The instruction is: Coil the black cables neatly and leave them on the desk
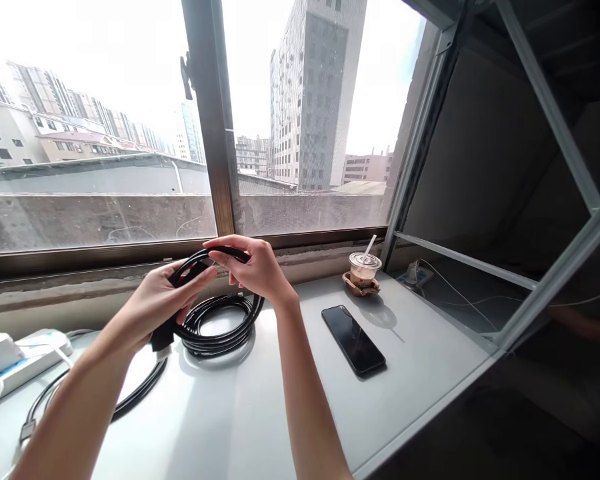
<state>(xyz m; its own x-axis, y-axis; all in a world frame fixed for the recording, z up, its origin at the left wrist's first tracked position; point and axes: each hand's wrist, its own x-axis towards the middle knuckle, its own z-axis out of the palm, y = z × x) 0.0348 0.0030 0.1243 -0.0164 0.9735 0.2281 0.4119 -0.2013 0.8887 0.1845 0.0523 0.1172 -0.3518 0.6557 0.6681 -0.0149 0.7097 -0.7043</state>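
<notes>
A thick black cable (pixel 258 308) is looped between my two hands above the white table. My left hand (pixel 165 297) is closed round the loop's left side, together with a black connector (pixel 163 335) that pokes out below the palm. Pinched at the top of the loop, the cable runs through the fingers of my right hand (pixel 250 263). Just below and behind lies a coil of black cable (pixel 215 347) on the table. Whether the loop and the coil are one cable is hard to see.
White power strips (pixel 25 363) with plugs and thin cords lie at the left. A black phone (pixel 354 340) lies on the white table (pixel 300 400) at right, with a lidded plastic cup (pixel 364 267) in a cardboard holder behind it. Window and metal frame (pixel 465 257) border the table.
</notes>
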